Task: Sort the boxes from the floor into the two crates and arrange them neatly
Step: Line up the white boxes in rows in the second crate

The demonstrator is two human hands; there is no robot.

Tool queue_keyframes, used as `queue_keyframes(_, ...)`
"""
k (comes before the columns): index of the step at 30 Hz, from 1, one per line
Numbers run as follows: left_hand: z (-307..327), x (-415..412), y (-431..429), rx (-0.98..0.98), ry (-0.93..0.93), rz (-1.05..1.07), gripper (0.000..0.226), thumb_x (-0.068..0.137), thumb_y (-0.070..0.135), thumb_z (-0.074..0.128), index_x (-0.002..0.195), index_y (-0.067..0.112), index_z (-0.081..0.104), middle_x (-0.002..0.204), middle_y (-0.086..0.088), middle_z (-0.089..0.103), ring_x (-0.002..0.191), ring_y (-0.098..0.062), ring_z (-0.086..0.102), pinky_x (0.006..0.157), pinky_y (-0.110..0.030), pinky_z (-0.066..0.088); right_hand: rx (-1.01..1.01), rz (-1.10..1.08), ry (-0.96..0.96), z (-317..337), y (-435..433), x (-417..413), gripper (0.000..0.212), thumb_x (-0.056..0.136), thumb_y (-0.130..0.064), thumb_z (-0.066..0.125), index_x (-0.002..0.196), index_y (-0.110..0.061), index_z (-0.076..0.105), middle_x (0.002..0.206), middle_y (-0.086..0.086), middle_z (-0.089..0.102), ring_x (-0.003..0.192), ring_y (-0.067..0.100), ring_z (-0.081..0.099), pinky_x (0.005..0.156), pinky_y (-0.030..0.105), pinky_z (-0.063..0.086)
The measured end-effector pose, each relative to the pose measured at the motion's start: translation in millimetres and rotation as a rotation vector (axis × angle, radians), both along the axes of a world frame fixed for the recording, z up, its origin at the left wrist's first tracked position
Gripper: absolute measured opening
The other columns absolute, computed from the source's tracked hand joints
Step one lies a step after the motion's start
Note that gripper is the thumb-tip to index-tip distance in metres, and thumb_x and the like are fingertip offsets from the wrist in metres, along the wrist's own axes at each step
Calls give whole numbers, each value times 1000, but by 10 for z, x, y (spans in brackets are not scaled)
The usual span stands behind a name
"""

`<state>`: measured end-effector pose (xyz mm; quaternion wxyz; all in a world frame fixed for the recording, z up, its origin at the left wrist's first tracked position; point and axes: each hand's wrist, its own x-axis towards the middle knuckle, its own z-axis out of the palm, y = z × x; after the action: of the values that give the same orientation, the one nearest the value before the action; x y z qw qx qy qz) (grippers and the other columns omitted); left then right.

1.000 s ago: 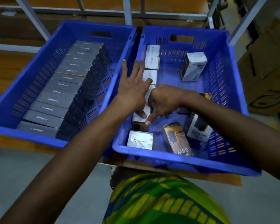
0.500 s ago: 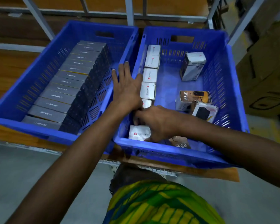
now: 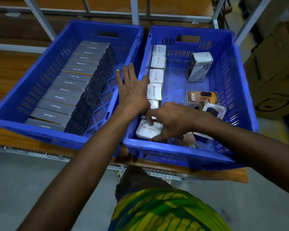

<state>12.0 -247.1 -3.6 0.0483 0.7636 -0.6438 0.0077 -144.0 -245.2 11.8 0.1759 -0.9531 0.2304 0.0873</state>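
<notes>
Two blue slatted plastic crates stand side by side on a wooden surface [image 3: 208,175]. The left crate [image 3: 40,130] holds a tight row of long grey boxes [image 3: 65,90] running from near to far. In the right crate [image 3: 173,155] a row of small white cardboard boxes [image 3: 157,75] lines the left wall. The right hand [image 3: 170,122] has its fingers curled around the nearest white box [image 3: 148,130], which lies flat in the near left corner: forefinger on its far edge, thumb at its near side. The left hand [image 3: 133,90] lies spread wide and flat over the two touching rims, holding nothing, its thumb beside the white row. Further right in this crate are an upright white and black box [image 3: 199,66], an orange 65W box [image 3: 202,97] on its side and a black-and-white box [image 3: 213,110] touching it. Brown cartons [image 3: 274,72] stand at the far right.
</notes>
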Motion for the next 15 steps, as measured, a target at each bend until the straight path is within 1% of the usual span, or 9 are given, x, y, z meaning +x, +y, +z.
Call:
queue_keyframes(1, -5, 5, 0, -11, 9, 1, 76, 60, 24, 83, 129, 25, 52, 159, -24, 13, 151, -42, 2, 123, -56, -4, 31, -16, -32, 2, -22, -26, 51, 80, -58, 77, 109, -23, 55, 66, -14, 46, 68, 8, 41, 62, 30, 29)
queue_keyframes(3, -15, 15, 5, -11, 12, 1, 77, 59, 23, 83, 129, 25, 52, 159, -24, 14, 151, -42, 3, 123, -56, -4, 89, -5, -51, -6, -48, -50, 58, 80, -60, 77, 117, -22, 54, 63, -13, 50, 65, 5, 40, 62, 29, 29)
queue_keyframes(5, -28, 14, 0, -9, 16, -5, 78, 59, 24, 84, 130, 25, 52, 158, -25, 14, 151, -42, 3, 123, -57, -3, 139, 27, -5, -11, -88, -56, 73, 77, -54, 82, 134, -24, 49, 75, -8, 62, 66, 4, 41, 61, 26, 31)
queue_keyframes(7, -24, 11, -7, 6, 22, 0, 83, 57, 30, 87, 131, 25, 51, 158, -25, 13, 151, -43, 1, 122, -58, -3, 188, 32, 92, -1, -136, -54, 88, 75, -43, 88, 148, -34, 40, 81, -10, 60, 69, 0, 45, 62, 22, 35)
queue_keyframes(9, 3, 9, -10, 52, 18, 7, 98, 49, 46, 94, 134, 25, 49, 159, -25, 11, 151, -43, -1, 122, -58, -5, 191, 43, 207, 0, -136, -42, 96, 77, -26, 87, 153, -41, 32, 81, -14, 47, 76, 10, 47, 66, 25, 38)
queue_keyframes(10, 20, 10, -10, 75, 14, 7, 106, 45, 54, 95, 135, 25, 48, 160, -26, 9, 151, -43, -3, 122, -58, -6, 185, 47, 256, -13, -113, -30, 96, 80, -18, 84, 155, -42, 29, 83, -14, 44, 80, 16, 47, 68, 28, 39)
queue_keyframes(11, 32, 7, -12, 87, 11, 7, 110, 42, 58, 95, 136, 26, 48, 160, -25, 9, 151, -43, -3, 122, -58, -7, 179, 44, 291, -32, -87, -18, 95, 81, -14, 81, 155, -40, 27, 87, -10, 47, 83, 19, 47, 67, 30, 41)
queue_keyframes(13, 34, 3, -15, 72, 12, 9, 104, 45, 51, 96, 135, 25, 50, 159, -25, 11, 151, -43, -1, 122, -58, -7, 160, 20, 320, -57, -77, 0, 91, 81, -19, 81, 153, -32, 26, 91, -2, 52, 78, 20, 49, 60, 28, 42)
queue_keyframes(15, 8, 14, -13, 16, 29, 1, 87, 52, 33, 92, 130, 24, 54, 157, -25, 17, 151, -42, 4, 123, -58, -3, 185, -17, 266, -59, -130, -15, 90, 75, -27, 87, 145, -25, 30, 78, -10, 50, 69, 16, 56, 55, 25, 44)
